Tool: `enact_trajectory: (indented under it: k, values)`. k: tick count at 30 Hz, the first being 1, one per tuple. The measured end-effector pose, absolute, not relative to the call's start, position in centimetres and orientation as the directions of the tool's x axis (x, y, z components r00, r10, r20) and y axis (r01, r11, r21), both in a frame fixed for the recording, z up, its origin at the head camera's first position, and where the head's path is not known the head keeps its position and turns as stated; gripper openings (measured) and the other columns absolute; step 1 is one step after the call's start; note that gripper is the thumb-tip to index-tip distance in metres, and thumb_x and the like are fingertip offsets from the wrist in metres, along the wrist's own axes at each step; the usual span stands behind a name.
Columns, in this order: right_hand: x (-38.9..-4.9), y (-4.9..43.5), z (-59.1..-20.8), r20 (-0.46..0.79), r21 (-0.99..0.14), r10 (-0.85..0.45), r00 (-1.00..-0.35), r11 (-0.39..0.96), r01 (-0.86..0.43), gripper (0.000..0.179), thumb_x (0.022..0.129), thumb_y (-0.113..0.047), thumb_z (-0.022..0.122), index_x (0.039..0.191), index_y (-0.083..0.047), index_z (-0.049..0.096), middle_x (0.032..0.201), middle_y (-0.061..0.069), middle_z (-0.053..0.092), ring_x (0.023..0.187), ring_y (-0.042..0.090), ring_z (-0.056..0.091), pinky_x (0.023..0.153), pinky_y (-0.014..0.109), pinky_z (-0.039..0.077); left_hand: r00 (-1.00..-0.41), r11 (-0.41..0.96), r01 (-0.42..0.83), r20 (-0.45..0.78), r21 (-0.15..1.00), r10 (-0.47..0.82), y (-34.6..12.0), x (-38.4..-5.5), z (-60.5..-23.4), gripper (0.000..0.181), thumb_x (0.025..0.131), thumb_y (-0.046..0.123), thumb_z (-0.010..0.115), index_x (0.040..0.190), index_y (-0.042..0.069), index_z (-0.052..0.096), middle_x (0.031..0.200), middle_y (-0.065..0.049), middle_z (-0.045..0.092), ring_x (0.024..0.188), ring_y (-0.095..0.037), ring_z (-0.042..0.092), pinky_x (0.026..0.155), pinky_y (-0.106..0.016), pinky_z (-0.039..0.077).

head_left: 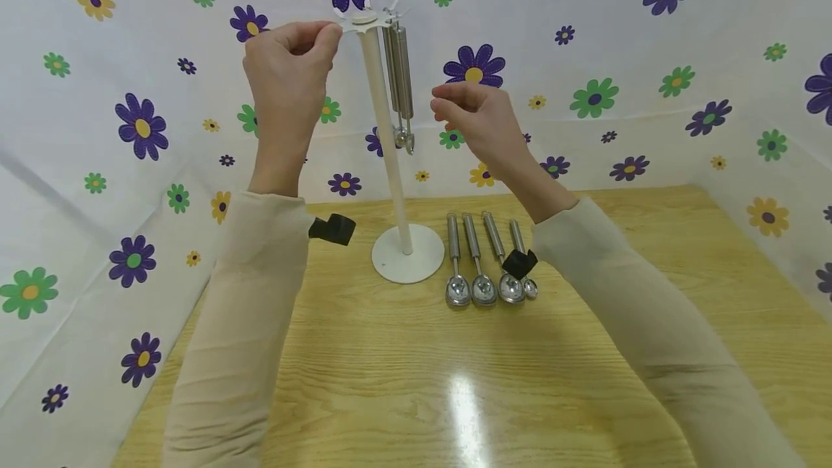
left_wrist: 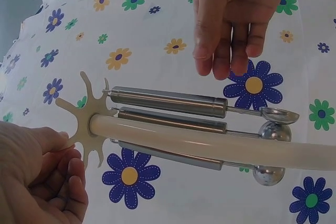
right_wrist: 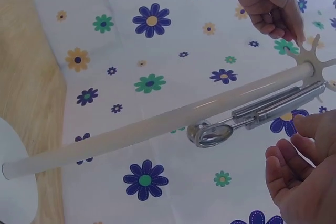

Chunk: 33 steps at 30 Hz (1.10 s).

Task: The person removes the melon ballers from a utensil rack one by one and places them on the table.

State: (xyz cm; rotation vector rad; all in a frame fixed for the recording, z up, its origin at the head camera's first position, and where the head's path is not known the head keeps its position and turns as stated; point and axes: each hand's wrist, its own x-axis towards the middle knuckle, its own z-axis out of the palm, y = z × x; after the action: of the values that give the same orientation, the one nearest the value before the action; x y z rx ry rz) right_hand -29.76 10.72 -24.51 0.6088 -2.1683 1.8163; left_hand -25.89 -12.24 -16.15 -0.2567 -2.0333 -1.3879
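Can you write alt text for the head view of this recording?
A person's left hand pinches the pronged top of a white, round-based stand hung with silver metal utensils, while the empty right hand hovers beside them. Four more silver utensils with rounded bowls lie side by side on the yellow wood-grain table, right of the stand.
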Motion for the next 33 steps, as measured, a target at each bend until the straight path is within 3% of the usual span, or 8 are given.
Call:
enact_trajectory:
  k: [13,19,33]
  values:
    - [-30.6,8.5,-23.1,0.477,-0.875,-0.149,-0.866,0.012,-0.484,0.029,0.102,-0.010,0.066,0.126,0.004,0.068,0.111,0.017,0.069,0.097,0.024,0.063,0.088,0.032,0.054,-0.780,0.412,0.490,0.597,0.768,-0.187,-12.2,-25.8,-16.0,0.027,0.102,0.024,0.068,0.117,0.004,0.078,0.103,-0.008,0.073,0.083,-0.011,0.061,0.081,-0.023,0.050]
    - [-30.8,7.8,-22.2,0.470,-0.881,-0.165,-0.867,-0.030,-0.472,0.029,0.102,-0.010,0.066,0.127,0.003,0.068,0.113,0.013,0.070,0.102,0.025,0.065,0.092,0.036,0.053,-0.772,0.433,0.491,0.608,0.756,-0.188,-12.3,-25.9,-16.1,0.027,0.102,0.024,0.068,0.116,0.004,0.078,0.102,-0.009,0.074,0.081,-0.010,0.062,0.079,-0.022,0.049]
    - [-30.7,7.5,-21.7,0.416,-0.903,-0.248,-0.875,0.004,-0.430,0.032,0.103,-0.014,0.065,0.132,0.000,0.067,0.108,0.011,0.069,0.097,0.026,0.062,0.091,0.033,0.053,-0.776,0.431,0.489,0.604,0.758,-0.183,-12.3,-26.0,-16.0,0.027,0.102,0.025,0.068,0.116,0.005,0.078,0.104,-0.009,0.074,0.082,-0.009,0.063,0.080,-0.022,0.050]
